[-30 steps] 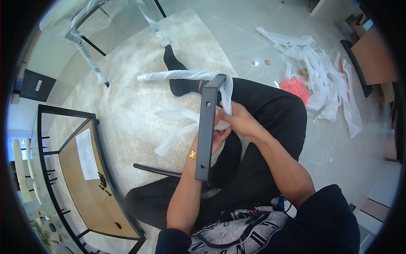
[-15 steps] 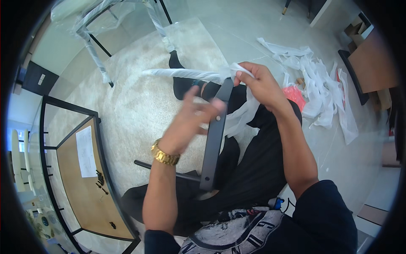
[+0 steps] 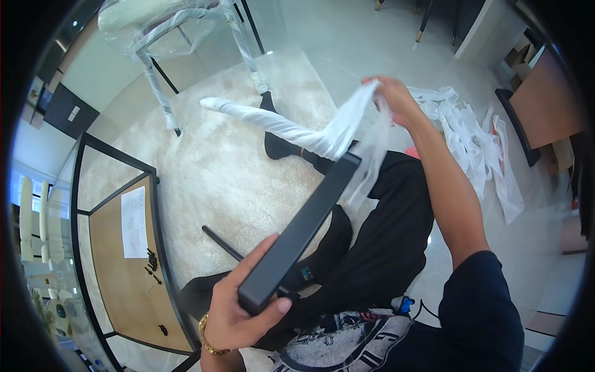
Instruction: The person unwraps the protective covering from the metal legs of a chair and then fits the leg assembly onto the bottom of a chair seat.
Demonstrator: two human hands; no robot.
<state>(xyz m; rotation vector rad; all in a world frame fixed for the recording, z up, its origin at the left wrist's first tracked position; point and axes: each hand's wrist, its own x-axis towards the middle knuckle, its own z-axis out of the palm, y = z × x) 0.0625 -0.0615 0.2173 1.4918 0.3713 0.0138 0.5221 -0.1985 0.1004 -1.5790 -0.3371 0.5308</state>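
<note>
Left hand (image 3: 238, 313): fingers grasping the near end of the black metal frame (image 3: 304, 226).
Black metal frame: held aslant above the person's trousered legs (image 3: 390, 223); near leg bare, far leg bound in white wrap (image 3: 279, 127).
Right hand (image 3: 396, 102): slightly blurred; fingers grasping a strip of that wrap above the frame's far corner.
Wooden panel (image 3: 114, 248): at left, black-edged, bearing a paper sheet (image 3: 133, 223) and black screws (image 3: 152, 260).
Wrapping heap (image 3: 465, 133): right, on the floor (image 3: 365, 56).
Wrapped furniture legs (image 3: 245, 53): beyond, standing on the pale rug (image 3: 198, 180).
</note>
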